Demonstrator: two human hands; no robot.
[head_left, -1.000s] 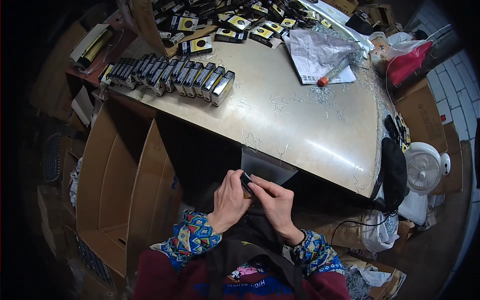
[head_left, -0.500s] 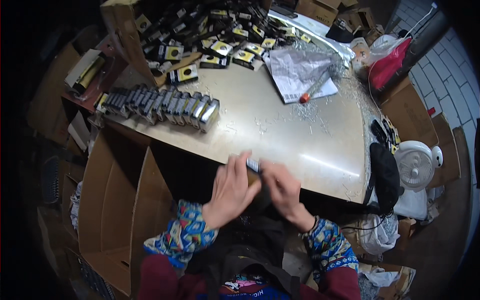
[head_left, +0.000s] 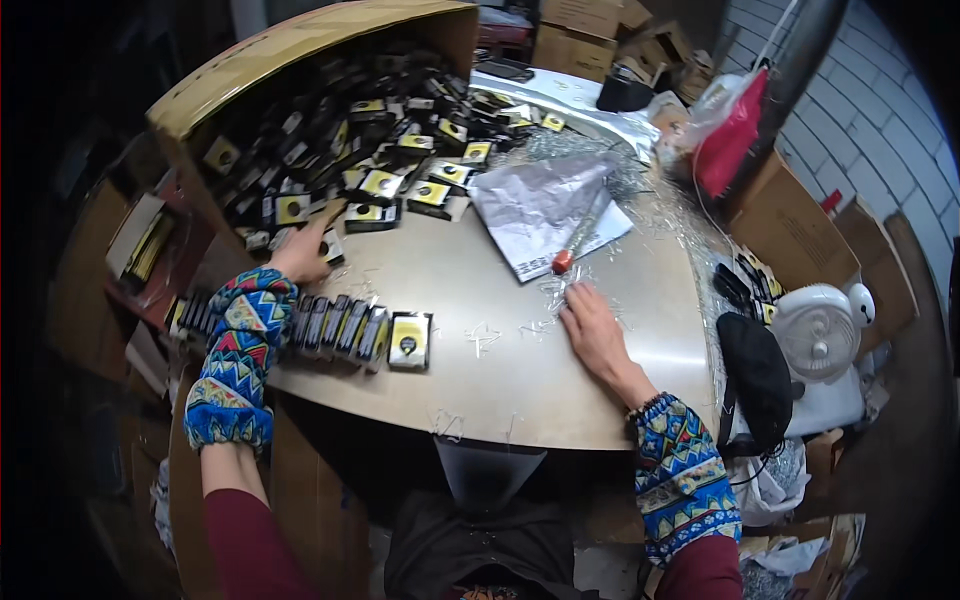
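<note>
My left hand [head_left: 298, 252] reaches to the mouth of the tipped carton. Its fingers close on a small black-and-yellow box [head_left: 332, 247] at the pile's near edge. Many similar boxes [head_left: 380, 185] spill from the carton. Below my left forearm runs a row of upright boxes [head_left: 345, 325], partly hidden by the sleeve. At its right end one box [head_left: 410, 341] shows its yellow-and-white face. My right hand [head_left: 597, 335] rests on the tabletop with fingers extended, holding nothing. Just beyond its fingertips is a clear tube with an orange-red end [head_left: 563, 261].
The large carton [head_left: 320, 20] lies on its side at the back left. A crumpled printed sheet [head_left: 520, 215] lies under the tube, with thin clear slivers scattered around. A black cloth item [head_left: 755, 385] and a white fan [head_left: 815, 335] stand beyond the table's right edge.
My hands have parted from in front of my body, where they held a small box. The left went to the pile, the right to the tabletop. A face-showing box now ends the row.
</note>
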